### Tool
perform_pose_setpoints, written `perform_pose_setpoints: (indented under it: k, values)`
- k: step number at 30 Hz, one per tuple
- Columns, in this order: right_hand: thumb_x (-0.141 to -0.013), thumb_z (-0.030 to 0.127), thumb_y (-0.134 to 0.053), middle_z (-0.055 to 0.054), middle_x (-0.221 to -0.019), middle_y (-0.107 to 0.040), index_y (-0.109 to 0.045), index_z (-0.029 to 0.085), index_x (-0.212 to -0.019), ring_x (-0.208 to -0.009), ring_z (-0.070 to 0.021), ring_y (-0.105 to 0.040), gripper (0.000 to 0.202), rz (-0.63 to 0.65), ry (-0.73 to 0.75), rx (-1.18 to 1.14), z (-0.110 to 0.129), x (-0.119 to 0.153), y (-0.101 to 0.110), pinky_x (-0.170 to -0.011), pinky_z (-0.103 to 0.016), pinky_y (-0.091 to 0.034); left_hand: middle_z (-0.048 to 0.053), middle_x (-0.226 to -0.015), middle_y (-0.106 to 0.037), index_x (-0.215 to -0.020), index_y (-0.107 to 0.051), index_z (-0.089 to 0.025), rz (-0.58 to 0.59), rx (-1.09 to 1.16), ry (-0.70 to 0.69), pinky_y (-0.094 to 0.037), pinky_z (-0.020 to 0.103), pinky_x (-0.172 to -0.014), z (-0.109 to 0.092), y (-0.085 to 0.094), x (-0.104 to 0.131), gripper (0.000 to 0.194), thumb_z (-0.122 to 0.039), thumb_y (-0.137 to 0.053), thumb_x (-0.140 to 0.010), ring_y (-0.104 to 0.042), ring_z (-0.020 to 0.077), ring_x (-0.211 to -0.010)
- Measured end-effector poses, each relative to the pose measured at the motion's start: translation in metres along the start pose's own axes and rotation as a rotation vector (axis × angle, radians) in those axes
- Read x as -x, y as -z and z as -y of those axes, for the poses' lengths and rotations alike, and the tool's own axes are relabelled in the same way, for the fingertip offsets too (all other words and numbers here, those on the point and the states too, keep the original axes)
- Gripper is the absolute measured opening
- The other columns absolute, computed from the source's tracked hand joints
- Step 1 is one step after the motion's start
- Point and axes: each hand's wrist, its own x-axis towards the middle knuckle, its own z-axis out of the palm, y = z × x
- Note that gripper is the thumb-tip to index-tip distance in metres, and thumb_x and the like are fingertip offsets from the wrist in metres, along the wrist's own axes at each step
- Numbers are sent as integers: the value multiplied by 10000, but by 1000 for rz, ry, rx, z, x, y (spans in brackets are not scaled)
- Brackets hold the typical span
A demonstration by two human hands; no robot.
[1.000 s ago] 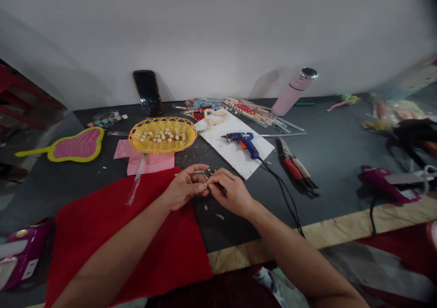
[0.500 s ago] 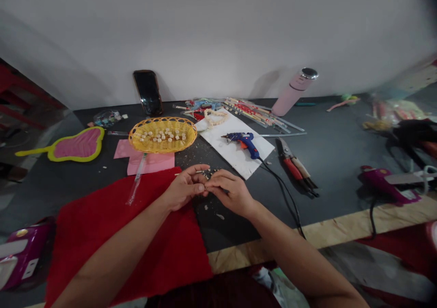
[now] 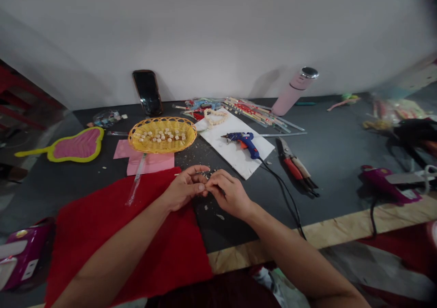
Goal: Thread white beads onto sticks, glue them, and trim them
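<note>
My left hand (image 3: 186, 188) and my right hand (image 3: 229, 193) meet over the table, just beyond the edge of a red cloth (image 3: 136, 235). Both pinch thumb against fingers at one spot, and whatever lies between them is too small and covered to name. A thin pale stick end (image 3: 177, 174) shows behind the left fingers. Small pale crumbs lie under and around the fingertips. Past the hands, a yellow woven basket (image 3: 163, 149) holds several small pale cubes. To the right, a blue glue gun (image 3: 244, 140) rests on a white board (image 3: 235, 161), beside a ring of pale pieces (image 3: 215, 117).
Pruning shears (image 3: 296, 168) lie right of the board, near the glue gun's black cord (image 3: 285, 192). A pink bottle (image 3: 293, 92) and a phone (image 3: 148, 92) stand by the wall. Wrapped sticks (image 3: 249, 110) lie behind. A yellow-rimmed hand mirror (image 3: 77, 145) is at left.
The right hand's fingers and wrist have shifted very slightly against the left fingertips. The left hand and the things on the table stay as they were.
</note>
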Motion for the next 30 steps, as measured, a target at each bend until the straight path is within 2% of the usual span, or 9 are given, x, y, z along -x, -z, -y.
perform_pose_setpoints:
  k: [6,10,13,16,18,20,23,26,30]
  values:
    - [-896,161,-409,-51,-835,-535,-472,210,-837,-805,-165,-529,99,84,-70,2,-4,3,1,-703,-293,-462,14,-764,-636,-1113,-533,-173,-21,-3,3,-458,215,-618,-1,-1,0,479,-146,-734,-678,-620,107,-632]
    - [-920,188,-384,-30,-787,-519,-456,201,-833,-710,-143,-499,113,-8,-198,-15,-6,4,8,-661,-277,-436,5,-765,-625,-1126,-537,-185,-32,-9,-16,-459,215,-611,-2,-1,0,478,-131,-720,-688,-619,110,-636]
    - [-937,209,-360,-6,-703,-507,-478,191,-778,-626,-118,-479,199,-44,-256,-54,-3,2,12,-597,-252,-406,3,-791,-627,-1138,-541,-195,-43,-7,-32,-462,216,-623,-2,-1,1,489,-119,-716,-687,-614,103,-645]
    - [-915,227,-407,5,-638,-495,-480,185,-682,-582,-109,-466,247,-44,-255,-66,0,-1,12,-560,-246,-387,4,-812,-634,-1150,-541,-199,-50,6,-47,-469,221,-647,-2,0,1,515,-118,-726,-676,-610,98,-656]
    - [-873,221,-481,4,-654,-514,-501,184,-698,-586,-108,-478,180,-75,-244,-72,0,-2,10,-555,-241,-396,6,-816,-638,-1161,-536,-197,-46,16,-56,-470,219,-657,-3,0,1,531,-118,-729,-673,-609,96,-666]
    - [-843,209,-530,-3,-712,-550,-554,187,-815,-609,-110,-503,43,-96,-221,-99,-1,-2,8,-558,-233,-418,7,-809,-639,-1169,-530,-193,-39,24,-60,-471,216,-663,-3,-1,2,539,-112,-727,-674,-610,98,-678]
    - [-854,197,-534,-32,-819,-601,-585,208,-1012,-713,-132,-560,166,-56,-156,-147,-2,-2,6,-629,-250,-465,6,-802,-640,-1172,-523,-190,-39,29,-56,-474,213,-670,-4,-1,2,537,-102,-719,-679,-610,96,-686]
    - [-873,194,-520,-48,-827,-611,-612,205,-930,-793,-152,-578,110,-45,-124,-154,-4,-2,5,-714,-281,-475,2,-805,-638,-1175,-517,-193,-48,27,-43,-473,212,-682,-3,-2,2,548,-93,-718,-675,-607,93,-695]
    - [-889,225,-489,-33,-778,-570,-560,191,-822,-732,-144,-539,103,-53,-208,-97,-6,1,6,-678,-275,-441,4,-814,-639,-1181,-512,-195,-54,3,-41,-463,213,-687,-3,-2,2,564,-91,-722,-668,-596,89,-697]
